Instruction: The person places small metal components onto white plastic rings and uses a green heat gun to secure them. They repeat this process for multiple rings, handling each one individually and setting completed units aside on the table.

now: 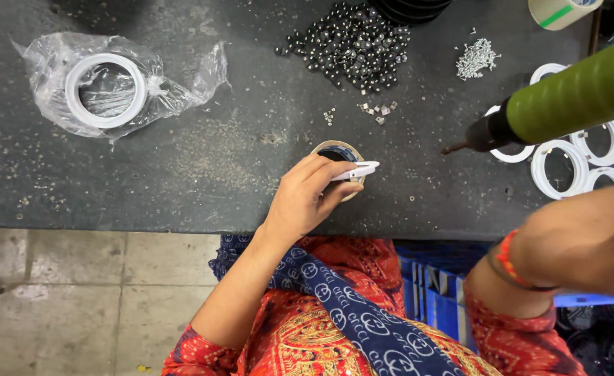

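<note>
My left hand (308,196) rests at the near edge of the dark workbench (216,174), fingers closed on a white ring part (357,170) that sits over a small round jig (339,153). My right hand is out of frame; only its forearm (578,244) with an orange thread bracelet (510,261) shows at the right. A green-handled power screwdriver (564,101) hangs tilted above the bench, its bit tip (449,149) pointing left, about a hand's width right of the jig.
A heap of small black parts (352,45) and a small pile of silver screws (476,59) lie at the back. Several white rings (564,163) lie at the right. A plastic bag with a white ring (105,87) lies at the left. A blue crate (439,292) stands below.
</note>
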